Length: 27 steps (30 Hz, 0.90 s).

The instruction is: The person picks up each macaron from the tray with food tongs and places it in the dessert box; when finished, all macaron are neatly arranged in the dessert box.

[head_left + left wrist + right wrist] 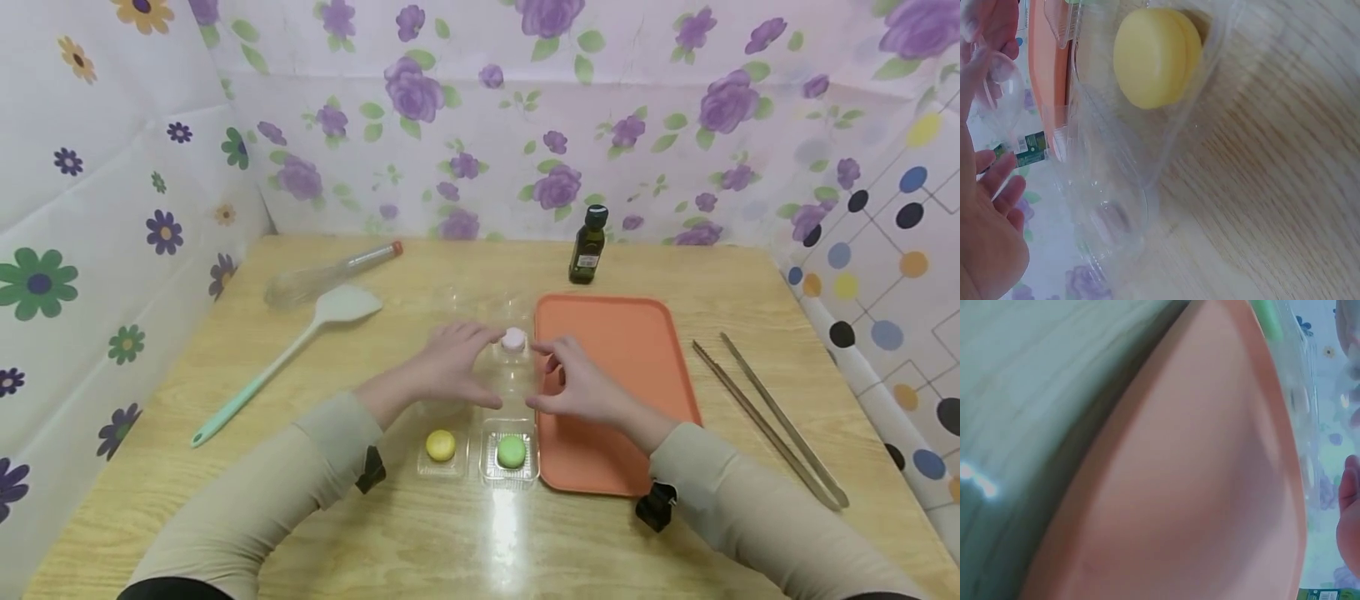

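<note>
Both hands are raised over a group of clear plastic boxes. My left hand [453, 362] and my right hand [573, 379] face each other, thumbs toward me, with a clear domed plastic lid [1005, 100] held between them. A pale pink macaron [513, 340] shows between the fingertips. Nearer me, a yellow macaron [441, 445] sits in one clear box and a green macaron [512, 452] in the clear box [487, 473] to its right. A pale macaron [1110, 222] lies behind the yellow one in the left wrist view. The left forearm and hand hide part of the boxes.
An orange tray [607, 467] lies under the right hand and wrist. Metal tongs [765, 412] rest to its right. A dark oil bottle [587, 246] stands behind it. On the left are a spatula [300, 337] and a whisk [337, 271]. Patterned cloth surrounds the wooden table.
</note>
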### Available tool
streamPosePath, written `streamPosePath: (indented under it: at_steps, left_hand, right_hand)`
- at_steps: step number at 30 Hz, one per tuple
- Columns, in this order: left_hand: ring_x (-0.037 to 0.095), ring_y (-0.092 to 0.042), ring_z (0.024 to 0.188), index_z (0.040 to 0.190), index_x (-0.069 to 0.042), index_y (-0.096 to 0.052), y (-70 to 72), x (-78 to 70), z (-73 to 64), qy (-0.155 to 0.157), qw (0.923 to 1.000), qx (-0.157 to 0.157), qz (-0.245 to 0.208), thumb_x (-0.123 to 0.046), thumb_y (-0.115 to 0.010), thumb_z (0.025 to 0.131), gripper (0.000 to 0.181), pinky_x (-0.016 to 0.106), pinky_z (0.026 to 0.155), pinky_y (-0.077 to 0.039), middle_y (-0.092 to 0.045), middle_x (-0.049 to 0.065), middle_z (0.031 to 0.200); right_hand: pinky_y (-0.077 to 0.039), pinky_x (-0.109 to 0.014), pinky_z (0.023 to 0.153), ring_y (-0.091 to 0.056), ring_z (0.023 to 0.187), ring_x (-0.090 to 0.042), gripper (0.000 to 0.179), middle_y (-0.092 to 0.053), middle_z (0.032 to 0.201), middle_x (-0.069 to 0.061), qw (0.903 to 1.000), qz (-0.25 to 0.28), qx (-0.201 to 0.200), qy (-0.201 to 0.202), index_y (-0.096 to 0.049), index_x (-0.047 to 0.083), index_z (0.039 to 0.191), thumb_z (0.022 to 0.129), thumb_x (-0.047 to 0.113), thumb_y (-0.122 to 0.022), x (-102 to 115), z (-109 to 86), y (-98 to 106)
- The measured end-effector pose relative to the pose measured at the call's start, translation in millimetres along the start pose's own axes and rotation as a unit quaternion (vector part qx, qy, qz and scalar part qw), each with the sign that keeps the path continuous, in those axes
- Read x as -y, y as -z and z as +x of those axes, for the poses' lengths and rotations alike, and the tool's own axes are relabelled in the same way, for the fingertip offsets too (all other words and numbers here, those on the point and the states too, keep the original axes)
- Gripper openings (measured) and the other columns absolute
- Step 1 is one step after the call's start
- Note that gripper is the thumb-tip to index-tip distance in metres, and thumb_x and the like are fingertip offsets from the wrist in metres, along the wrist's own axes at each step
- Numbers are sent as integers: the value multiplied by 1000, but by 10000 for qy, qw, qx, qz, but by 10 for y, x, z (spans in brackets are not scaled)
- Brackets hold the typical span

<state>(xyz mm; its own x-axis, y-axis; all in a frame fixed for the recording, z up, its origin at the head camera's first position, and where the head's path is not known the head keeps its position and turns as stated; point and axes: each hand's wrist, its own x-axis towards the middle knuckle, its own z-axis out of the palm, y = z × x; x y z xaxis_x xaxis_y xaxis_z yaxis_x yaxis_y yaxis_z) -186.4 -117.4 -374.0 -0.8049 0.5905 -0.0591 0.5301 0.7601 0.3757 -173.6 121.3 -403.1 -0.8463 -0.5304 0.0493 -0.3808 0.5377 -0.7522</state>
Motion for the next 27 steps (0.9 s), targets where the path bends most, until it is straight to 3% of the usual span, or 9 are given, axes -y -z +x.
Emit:
streamPosePath:
  at_steps: [5, 8, 11, 16, 21, 23, 27]
  left_hand:
    - [26, -35, 127, 142, -12, -38, 13, -2, 2, -103, 9998, 5, -180, -51, -80, 64, 96, 48, 106, -26, -41, 6, 139]
    - [26, -35, 125, 140, -12, -41, 22, -19, -2, -147, 9996, -223, -73, -50, -81, 62, 96, 47, 105, -27, -40, 8, 138]
    - [26, -35, 122, 137, -11, -44, 29, -36, -10, -251, 9983, -512, 151, -50, -82, 60, 95, 45, 105, -26, -41, 9, 135]
    - [26, -34, 121, 135, -8, -45, 32, -56, -35, -422, 9952, -757, 453, -50, -81, 60, 93, 45, 105, -26, -40, 9, 132]
    - [26, -34, 120, 133, -7, -45, 32, -65, -62, -565, 9919, -895, 706, -49, -81, 61, 92, 45, 104, -28, -40, 10, 132]
    - [26, -35, 120, 133, -7, -45, 33, -69, -71, -632, 9902, -951, 805, -49, -81, 61, 91, 44, 103, -29, -40, 10, 132]
    - [26, -37, 117, 133, -8, -45, 19, -64, -82, -871, 9837, -1108, 1120, -47, -81, 62, 89, 43, 101, -31, -41, 11, 130]
  right_hand:
    - [-46, -33, 73, -47, 93, -21, 82, -41, 119, -15, 9993, 29, 60, 357, -38, 3, 138, 72, 29, -81, -29, 16, 49]
    - [-47, -34, 76, -49, 98, -24, 86, -41, 123, -17, 9969, 690, 91, 372, -30, 2, 141, 74, 20, -80, -38, 41, 69]
    - [-48, -35, 79, -51, 100, -28, 85, -43, 123, -23, 9879, 1506, 204, 312, -24, 0, 143, 76, 9, -76, -29, 69, 89]
    - [-50, -32, 82, -54, 97, -28, 74, -50, 115, -23, 9757, 2109, 579, 144, -28, 3, 143, 82, 5, -69, -19, 94, 97]
    - [-50, -39, 81, -56, 95, -27, 55, -54, 110, -21, 9650, 2467, 894, -39, -35, 2, 140, 91, 11, -58, -2, 89, 91]
    - [-48, -41, 81, -56, 94, -26, 48, -53, 109, -23, 9511, 2874, 1119, -145, -35, 1, 139, 95, 15, -50, 6, 87, 89]
    - [-46, -37, 79, -57, 89, -24, 47, -53, 106, -25, 9074, 3869, 1537, -576, -36, 4, 140, 101, 30, -34, 25, 82, 95]
